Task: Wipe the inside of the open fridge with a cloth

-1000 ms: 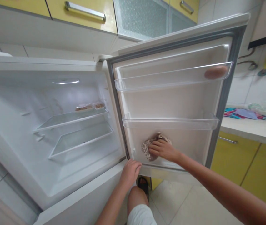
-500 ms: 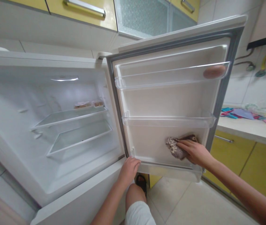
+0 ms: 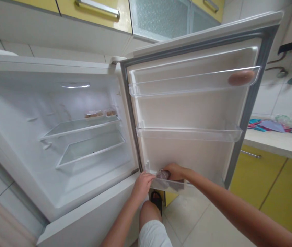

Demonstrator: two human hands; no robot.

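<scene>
The fridge door [image 3: 187, 109] stands wide open to the right of the white compartment [image 3: 84, 185]. My left hand [image 3: 143, 185] is closed over the near left end of the door's bottom clear bin [image 3: 199, 189], gripping its edge. Inside that bin, my right hand [image 3: 174, 171] is closed on a brown patterned cloth [image 3: 163, 174], pressing it low at the left part of the door. Part of the cloth shows through the clear plastic. The fingertips of my right hand are hidden by the cloth and the bin.
Two glass shelves [image 3: 91, 149] are in the compartment, with small packages [image 3: 94, 114] on the upper one. A reddish-brown oval item [image 3: 241, 78] lies in the door's top bin. At right, a counter [image 3: 277, 140] carries colourful cloths [image 3: 271, 125]. My knee and sandal are below.
My right hand has moved left and down with the cloth, from the door's lower right panel into the bottom bin. My left hand stays on the bin's end. The view has shifted slightly.
</scene>
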